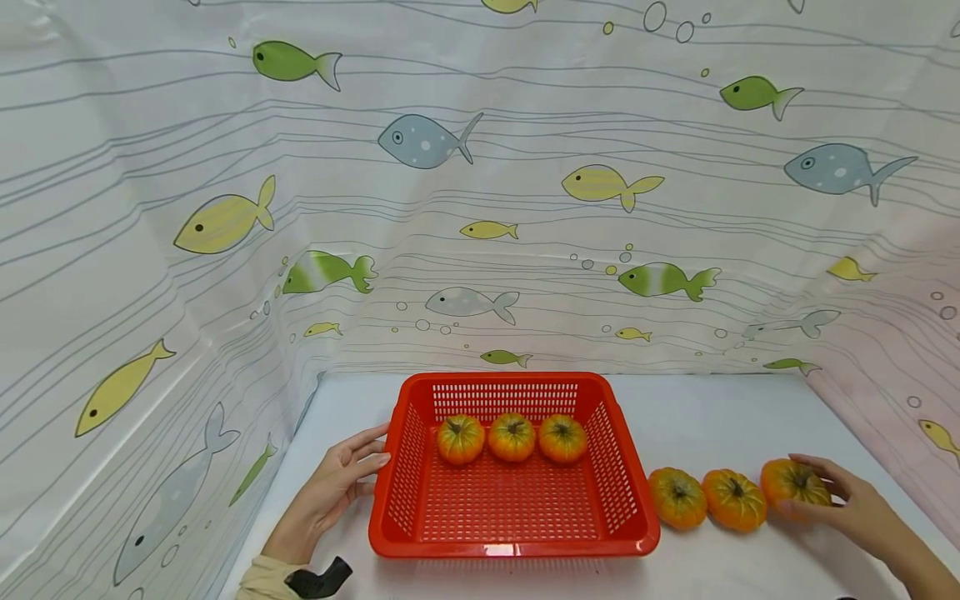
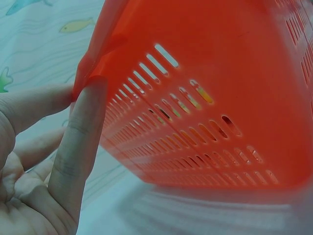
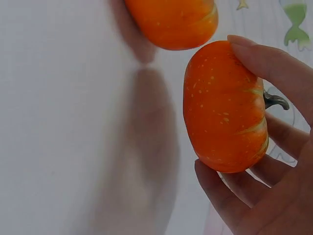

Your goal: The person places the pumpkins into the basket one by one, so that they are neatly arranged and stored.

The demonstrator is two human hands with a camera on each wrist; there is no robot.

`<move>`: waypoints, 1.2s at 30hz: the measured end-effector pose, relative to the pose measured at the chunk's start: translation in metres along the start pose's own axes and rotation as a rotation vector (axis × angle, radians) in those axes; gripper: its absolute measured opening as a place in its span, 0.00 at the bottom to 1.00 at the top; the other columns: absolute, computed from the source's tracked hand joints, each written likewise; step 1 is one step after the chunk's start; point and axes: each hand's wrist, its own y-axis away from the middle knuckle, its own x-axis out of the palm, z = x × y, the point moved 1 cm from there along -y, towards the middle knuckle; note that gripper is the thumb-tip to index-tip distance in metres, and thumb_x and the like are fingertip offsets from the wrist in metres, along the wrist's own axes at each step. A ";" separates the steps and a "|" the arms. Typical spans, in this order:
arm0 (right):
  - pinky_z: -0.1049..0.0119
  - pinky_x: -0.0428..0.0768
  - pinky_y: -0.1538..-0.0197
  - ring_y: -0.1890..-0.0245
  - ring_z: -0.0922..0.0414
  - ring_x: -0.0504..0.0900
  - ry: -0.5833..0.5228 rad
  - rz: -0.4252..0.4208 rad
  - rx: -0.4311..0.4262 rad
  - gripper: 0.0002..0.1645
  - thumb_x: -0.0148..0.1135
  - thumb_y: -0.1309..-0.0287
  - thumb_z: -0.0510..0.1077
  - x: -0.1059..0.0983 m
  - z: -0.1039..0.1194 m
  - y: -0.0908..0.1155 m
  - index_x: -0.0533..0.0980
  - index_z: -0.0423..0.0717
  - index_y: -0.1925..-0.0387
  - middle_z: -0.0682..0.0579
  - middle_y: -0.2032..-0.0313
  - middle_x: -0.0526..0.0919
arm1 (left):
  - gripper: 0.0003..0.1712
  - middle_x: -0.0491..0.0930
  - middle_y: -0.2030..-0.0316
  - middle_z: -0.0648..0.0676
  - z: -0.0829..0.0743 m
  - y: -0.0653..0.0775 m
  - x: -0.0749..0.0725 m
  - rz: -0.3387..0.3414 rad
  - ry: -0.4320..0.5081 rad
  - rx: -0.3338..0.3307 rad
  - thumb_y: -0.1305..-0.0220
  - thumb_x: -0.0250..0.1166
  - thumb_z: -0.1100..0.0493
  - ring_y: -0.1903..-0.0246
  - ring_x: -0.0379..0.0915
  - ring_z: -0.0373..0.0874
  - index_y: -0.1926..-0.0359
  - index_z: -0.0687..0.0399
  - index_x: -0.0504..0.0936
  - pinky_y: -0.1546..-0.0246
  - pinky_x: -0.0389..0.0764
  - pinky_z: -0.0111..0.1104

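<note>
A red plastic basket (image 1: pixel 510 547) with slotted walls stands on the white table. My left hand (image 1: pixel 330 483) is at its left rim, thumb and a finger meeting the rim edge in the left wrist view, the other fingers loose outside the wall. Three small orange pumpkins, one of them the middle pumpkin (image 1: pixel 512 437), sit in a row along the basket's back. My right hand (image 1: pixel 855 500) grips another pumpkin (image 3: pixel 225 107) from the side, thumb and fingers around it, its curved stem toward the palm.
Two more pumpkins lie on the table right of the basket: one pumpkin (image 1: pixel 678 498) close to its wall, the other pumpkin (image 1: pixel 735 500) between that and the held one. A fish-patterned curtain (image 1: pixel 480 208) encloses the table's back and sides.
</note>
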 end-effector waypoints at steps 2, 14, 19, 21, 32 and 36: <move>0.31 0.80 0.51 0.41 0.21 0.70 0.005 -0.008 -0.015 0.48 0.68 0.33 0.56 -0.002 0.003 -0.001 0.59 0.31 0.27 0.19 0.30 0.60 | 0.39 0.83 0.51 0.46 0.000 0.000 0.000 -0.002 -0.002 -0.004 0.25 0.59 0.64 0.56 0.85 0.38 0.21 0.65 0.53 0.63 0.89 0.30; 0.28 0.80 0.50 0.38 0.21 0.67 -0.003 0.002 -0.035 0.51 0.70 0.35 0.57 -0.008 0.037 -0.014 0.58 0.33 0.25 0.22 0.30 0.62 | 0.38 0.84 0.51 0.45 0.000 0.000 0.001 -0.007 -0.010 -0.005 0.25 0.59 0.64 0.56 0.85 0.38 0.21 0.65 0.54 0.63 0.89 0.31; 0.27 0.80 0.49 0.38 0.21 0.67 0.002 -0.008 -0.078 0.50 0.71 0.37 0.55 -0.009 0.051 -0.018 0.59 0.34 0.25 0.23 0.31 0.65 | 0.38 0.84 0.51 0.46 0.000 -0.001 0.000 -0.004 -0.010 -0.003 0.25 0.59 0.64 0.56 0.86 0.38 0.21 0.65 0.54 0.62 0.89 0.31; 0.28 0.80 0.49 0.37 0.21 0.67 0.003 -0.005 -0.089 0.50 0.72 0.37 0.55 -0.009 0.057 -0.019 0.59 0.35 0.25 0.23 0.31 0.66 | 0.38 0.84 0.51 0.46 0.000 -0.001 0.000 -0.003 -0.012 -0.001 0.25 0.59 0.64 0.57 0.86 0.38 0.21 0.65 0.54 0.62 0.90 0.31; 0.34 0.82 0.45 0.42 0.58 0.76 0.030 -0.039 -0.194 0.47 0.75 0.41 0.55 -0.007 0.089 -0.024 0.66 0.42 0.27 0.32 0.34 0.74 | 0.38 0.84 0.52 0.45 0.001 -0.001 -0.001 0.001 -0.021 0.010 0.25 0.59 0.64 0.57 0.86 0.38 0.21 0.66 0.54 0.63 0.90 0.31; 0.49 0.86 0.46 0.49 0.81 0.66 0.037 -0.035 -0.210 0.46 0.75 0.41 0.56 -0.006 0.100 -0.025 0.67 0.45 0.28 0.36 0.35 0.76 | 0.38 0.83 0.51 0.45 0.001 -0.001 -0.001 0.003 -0.026 0.013 0.25 0.59 0.64 0.56 0.86 0.38 0.21 0.66 0.53 0.63 0.90 0.31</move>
